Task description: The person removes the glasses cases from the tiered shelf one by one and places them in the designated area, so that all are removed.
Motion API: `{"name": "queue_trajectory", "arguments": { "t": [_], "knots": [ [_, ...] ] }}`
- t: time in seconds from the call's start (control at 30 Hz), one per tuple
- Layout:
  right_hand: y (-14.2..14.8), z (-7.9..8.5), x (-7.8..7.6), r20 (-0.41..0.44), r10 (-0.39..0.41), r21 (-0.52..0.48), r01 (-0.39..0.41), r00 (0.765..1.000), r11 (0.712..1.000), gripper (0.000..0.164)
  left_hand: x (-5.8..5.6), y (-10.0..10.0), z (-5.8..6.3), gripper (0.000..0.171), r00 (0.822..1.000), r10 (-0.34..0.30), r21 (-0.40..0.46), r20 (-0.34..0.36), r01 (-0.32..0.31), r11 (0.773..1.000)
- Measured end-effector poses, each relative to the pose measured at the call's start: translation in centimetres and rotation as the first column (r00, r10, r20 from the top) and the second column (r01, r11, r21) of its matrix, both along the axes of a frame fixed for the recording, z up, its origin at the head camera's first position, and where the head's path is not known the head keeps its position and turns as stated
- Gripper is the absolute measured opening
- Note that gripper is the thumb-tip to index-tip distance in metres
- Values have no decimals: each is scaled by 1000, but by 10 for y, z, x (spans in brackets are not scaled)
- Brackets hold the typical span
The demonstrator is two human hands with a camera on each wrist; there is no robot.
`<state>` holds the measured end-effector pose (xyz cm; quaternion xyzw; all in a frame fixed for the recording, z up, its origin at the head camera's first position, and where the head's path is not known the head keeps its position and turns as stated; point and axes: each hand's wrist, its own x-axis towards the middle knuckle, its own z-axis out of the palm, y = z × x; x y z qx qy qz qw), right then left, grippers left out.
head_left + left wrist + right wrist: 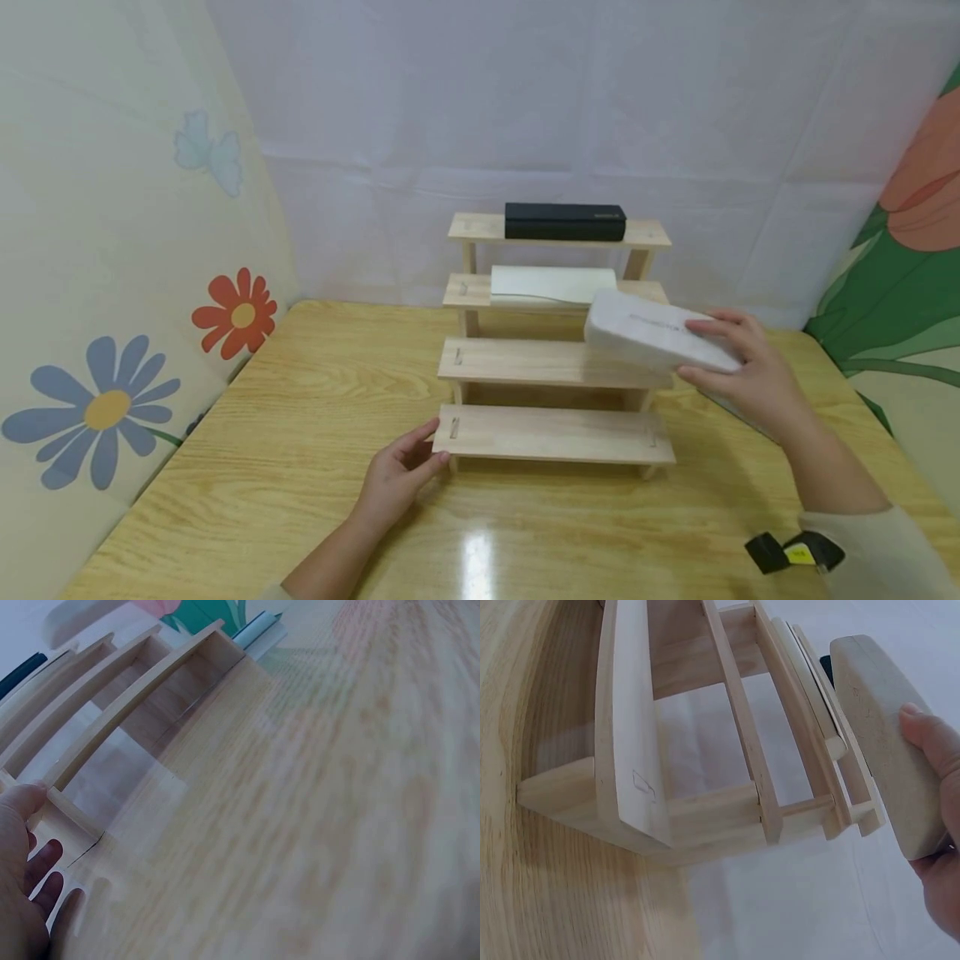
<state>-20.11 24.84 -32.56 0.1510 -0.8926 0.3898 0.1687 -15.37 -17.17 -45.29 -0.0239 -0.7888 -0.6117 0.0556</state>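
A pale wooden four-tier step rack [555, 435] stands on the table. My left hand [401, 475] grips the left end of its lowest shelf, the thumb at the front corner. In the left wrist view that thumb lies against the shelf edge. My right hand [757, 375] holds a white oblong case [652, 329] with rounded corners and faint lettering, tilted in the air before the rack's right side. The right wrist view shows the thumb pressed on the case [877, 742]. A black oblong case [562, 222] lies on the top shelf, a white case [551, 284] on the second.
The rack stands on a wood-grain table [300, 400]. To its right, partly behind my right forearm, lies a pale flat-sided thing [738, 412], also seen in the left wrist view as a bluish box [259, 634]. A white cloth [450, 100] hangs behind; flower-patterned panels [97, 250] flank the table.
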Motion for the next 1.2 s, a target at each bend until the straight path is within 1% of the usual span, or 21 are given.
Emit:
{"name": "queue_trajectory", "arguments": {
  "t": [0.07,0.27,0.3,0.4,0.47,0.63,0.73,1.0,1.2],
  "knots": [
    [5,1,1,-6,-15,-2,15,1000,1000,52,0,0,0,49,1000,0,-1,-4,0,1000],
    [20,3,5,-73,-50,2,50,996,999,52,1,0,0,49,1000,-2,6,-3,2,1000],
    [22,3,6,-74,-60,8,61,995,998,53,1,0,0,49,1000,-2,7,-4,2,1000],
    [31,4,8,-60,-108,29,110,992,994,54,1,0,0,49,1000,-2,9,-3,2,1000],
    [37,4,10,-30,-149,49,150,988,987,57,1,0,0,49,1000,-2,8,-6,2,1000],
    [50,3,15,26,-199,63,197,980,978,60,0,0,0,49,1000,-1,14,-1,1,1000],
    [56,2,18,32,-228,80,225,973,971,61,0,0,0,49,1000,-3,19,2,3,1000],
    [70,-3,24,7,-310,119,307,951,944,60,1,0,1,48,1000,-7,13,1,7,1000],
    [79,-10,28,40,-353,129,345,935,930,62,1,0,1,48,1000,-9,21,4,9,1000]
  ]
}}
